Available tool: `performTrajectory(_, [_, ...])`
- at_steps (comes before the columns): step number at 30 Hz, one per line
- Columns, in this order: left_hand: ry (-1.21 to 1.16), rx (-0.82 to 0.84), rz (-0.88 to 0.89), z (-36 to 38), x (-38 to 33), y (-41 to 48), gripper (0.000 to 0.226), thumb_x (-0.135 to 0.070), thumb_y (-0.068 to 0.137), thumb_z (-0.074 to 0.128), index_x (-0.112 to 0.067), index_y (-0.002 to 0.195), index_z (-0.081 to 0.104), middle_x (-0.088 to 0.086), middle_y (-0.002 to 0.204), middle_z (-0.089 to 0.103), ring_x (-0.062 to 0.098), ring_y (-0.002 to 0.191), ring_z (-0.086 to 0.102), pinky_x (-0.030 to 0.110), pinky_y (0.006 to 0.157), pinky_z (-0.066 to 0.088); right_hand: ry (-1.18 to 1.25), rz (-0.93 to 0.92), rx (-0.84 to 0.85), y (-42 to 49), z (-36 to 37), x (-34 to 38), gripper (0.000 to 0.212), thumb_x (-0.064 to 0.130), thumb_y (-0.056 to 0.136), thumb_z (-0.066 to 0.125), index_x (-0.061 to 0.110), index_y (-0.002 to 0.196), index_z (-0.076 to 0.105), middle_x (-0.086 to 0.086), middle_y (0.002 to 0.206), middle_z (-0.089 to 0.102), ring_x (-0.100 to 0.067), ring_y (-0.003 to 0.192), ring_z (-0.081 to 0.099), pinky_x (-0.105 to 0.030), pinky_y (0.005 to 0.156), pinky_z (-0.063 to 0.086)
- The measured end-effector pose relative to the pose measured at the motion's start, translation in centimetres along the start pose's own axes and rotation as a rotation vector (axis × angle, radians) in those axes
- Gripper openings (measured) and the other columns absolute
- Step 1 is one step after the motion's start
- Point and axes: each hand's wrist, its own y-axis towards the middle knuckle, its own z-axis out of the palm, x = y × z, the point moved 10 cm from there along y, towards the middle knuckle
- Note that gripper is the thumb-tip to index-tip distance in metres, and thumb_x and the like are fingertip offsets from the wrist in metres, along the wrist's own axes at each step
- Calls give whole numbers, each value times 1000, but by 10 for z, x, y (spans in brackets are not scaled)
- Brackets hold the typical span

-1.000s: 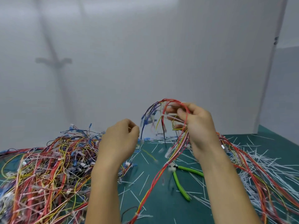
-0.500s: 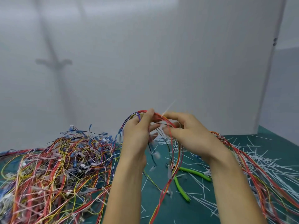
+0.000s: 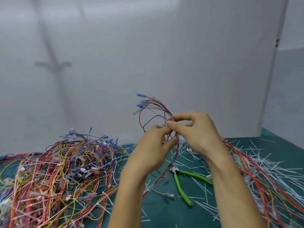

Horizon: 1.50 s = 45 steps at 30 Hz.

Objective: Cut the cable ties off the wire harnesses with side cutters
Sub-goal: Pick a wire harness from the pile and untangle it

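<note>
A thin wire harness [image 3: 153, 106] of red, yellow and purple wires with blue terminals is held up over the green mat. My right hand [image 3: 195, 130] pinches it near the top between thumb and fingers. My left hand [image 3: 152, 145] grips the same harness just below, fingers curled round the strands. The harness's lower end hangs blurred down to the mat. The side cutters [image 3: 182, 180], with green handles, lie on the mat below my hands, held by neither hand.
A big tangled heap of harnesses [image 3: 57, 170] covers the mat [image 3: 164, 211] on the left. More red harnesses [image 3: 266, 178] and several cut white cable ties [image 3: 271, 162] lie on the right. White walls stand behind and to the right.
Both hands have come together on the harness and lifted slightly. The wires' free ends with blue terminals have flipped up above the hands.
</note>
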Motion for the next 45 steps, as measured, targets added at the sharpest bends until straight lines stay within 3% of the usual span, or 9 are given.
performTrajectory(3, [-246, 98, -56, 0, 7, -6, 37, -18, 95, 58, -35, 128, 61, -13, 119, 64, 0, 110, 59, 23, 95, 44, 76, 7, -242, 3, -35, -12, 8, 28, 85, 76, 25, 92, 78, 18, 78, 71, -10, 80, 67, -35, 81, 55])
performTrajectory(7, [-274, 203, -358, 6, 62, -19, 36, 1, 89, 37, -21, 84, 65, -7, 90, 76, 5, 86, 71, 28, 73, 51, 96, -37, -605, -7, -87, -22, 23, 30, 85, 76, 21, 107, 77, 28, 67, 61, 9, 54, 55, -13, 57, 44])
performTrajectory(13, [20, 487, -695, 57, 145, -46, 27, -23, 100, 41, -5, 114, 54, 20, 125, 60, 31, 90, 63, 39, 76, 54, 161, -124, -717, -16, -101, -15, 27, 28, 87, 75, 22, 113, 73, -3, 81, 72, -15, 64, 61, -36, 67, 55])
performTrajectory(17, [261, 317, -786, 26, 179, -51, 50, -35, 99, 41, -4, 138, 44, 18, 146, 45, 32, 127, 50, 36, 100, 44, 188, -87, -645, -12, -91, -17, 26, 33, 85, 76, 27, 109, 76, 2, 70, 72, -29, 59, 61, -42, 65, 56])
performTrajectory(22, [412, 59, -831, -19, 176, -52, 39, -39, 99, 37, -11, 120, 54, 15, 127, 60, 33, 112, 59, 39, 96, 45, 302, -20, -474, -3, -67, -22, 12, 31, 82, 79, 37, 92, 78, 11, 74, 75, -13, 63, 65, -52, 70, 58])
performTrajectory(27, [-296, -294, -374, -38, 86, -14, 33, -42, 100, 45, -24, 88, 69, -3, 94, 76, 10, 82, 72, 37, 83, 55, 513, 18, -184, 3, -26, -10, 5, 13, 86, 74, 18, 86, 77, 1, 68, 74, -1, 45, 49, -22, 41, 43])
performTrajectory(35, [-655, -324, -64, -39, 7, -4, 40, -46, 89, 65, -8, 76, 72, 13, 71, 71, 16, 66, 64, 33, 66, 52, 377, 6, 392, -14, 37, 16, 10, 7, 89, 69, 2, 96, 73, -14, 83, 73, -17, 67, 55, -23, 42, 47])
performTrajectory(41, [-715, -100, -19, -32, -2, -7, 48, -51, 92, 40, -18, 87, 75, 7, 76, 74, 13, 65, 67, 17, 59, 53, 523, 19, 510, -23, 40, 21, 12, 6, 88, 69, 4, 98, 74, 2, 104, 76, -24, 81, 74, -23, 47, 53])
performTrajectory(45, [-608, -172, -59, -46, 6, -11, 51, -63, 80, 49, -20, 83, 76, -4, 57, 66, 9, 54, 64, 13, 49, 46, 561, -3, 516, -22, 36, 24, 19, 19, 76, 74, 6, 90, 76, -14, 82, 75, -21, 69, 66, -23, 44, 50])
